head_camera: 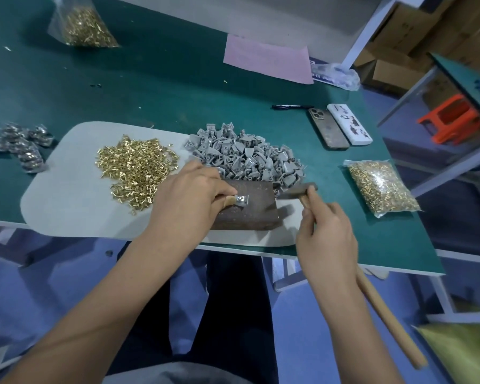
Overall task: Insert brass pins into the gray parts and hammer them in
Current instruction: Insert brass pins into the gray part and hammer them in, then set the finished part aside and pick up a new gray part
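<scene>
The person sits at a green table (pixel 155 67) w/ a pale gray mat (pixel 67 195) laid at its near edge. On the mat's near side lies a rusty brown metal block (pixel 250 214), and on top of it a single gray part (pixel 241 200), pinched at its left end by the left hand (pixel 186 200), fingers curled down onto it; whether a pin sits in it can't be told. The right hand (pixel 326 239) is wrapped round the wooden handle of a hammer (pixel 298 191), gripping high up near the head, index finger stretched along the handle; the head hangs just right of the block's top edge, apart from the part, and the handle's long tail runs down past the wrist over the table edge. Loose stock on the mat: a heap of brass pins (pixel 136 169) left of the hands, and a heap of gray parts (pixel 250 155) behind the block. Containers: a clear plastic bag of brass pins (pixel 380 187) lies flat at the right, off the mat; a second, bigger bag of pins (pixel 85 26) sits far back left; several small bags of silvery parts (pixel 22 148) are clustered at the left, contents too small to make out. Two phones (pixel 340 126) lie side by side back right, a pen (pixel 291 107) just behind them, and a pink sheet (pixel 266 60) further back.
</scene>
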### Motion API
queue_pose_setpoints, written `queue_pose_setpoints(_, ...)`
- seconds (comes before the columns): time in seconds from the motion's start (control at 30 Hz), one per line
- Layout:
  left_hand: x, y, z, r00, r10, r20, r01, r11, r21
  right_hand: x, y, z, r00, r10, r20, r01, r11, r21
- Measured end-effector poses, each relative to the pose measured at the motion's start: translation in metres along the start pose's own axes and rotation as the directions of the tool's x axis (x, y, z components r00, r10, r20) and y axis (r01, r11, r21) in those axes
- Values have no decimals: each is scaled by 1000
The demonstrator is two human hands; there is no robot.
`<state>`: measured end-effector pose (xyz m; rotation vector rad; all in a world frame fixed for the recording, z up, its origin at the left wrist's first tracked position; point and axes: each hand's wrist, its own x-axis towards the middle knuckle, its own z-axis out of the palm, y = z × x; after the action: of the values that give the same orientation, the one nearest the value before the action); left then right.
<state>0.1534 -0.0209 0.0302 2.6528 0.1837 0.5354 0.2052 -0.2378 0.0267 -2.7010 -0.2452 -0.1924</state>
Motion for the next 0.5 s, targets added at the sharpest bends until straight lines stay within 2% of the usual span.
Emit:
queue_pose_setpoints(0.23,-1,0,1,1000,4,-8,-4,1000,-15,-12,9,20,999,40,7,-40,999,-2)
queue_pose_setpoints(0.37,-3,-1,2,1000,7,-15,-7,1000,-13,-12,6,21,995,27,-92,-35,995,-90)
queue_pose_setpoints(0.4,-3,-2,2,1000,10,-17,-11,1000,-18,-11,4,20,993,5,-116,-11,999,-52)
queue_pose_setpoints(0.5,-4,-3,3,1000,13,-28,-13,1000,-28,-6,-10,18,983,-127,-133,157,955,252)
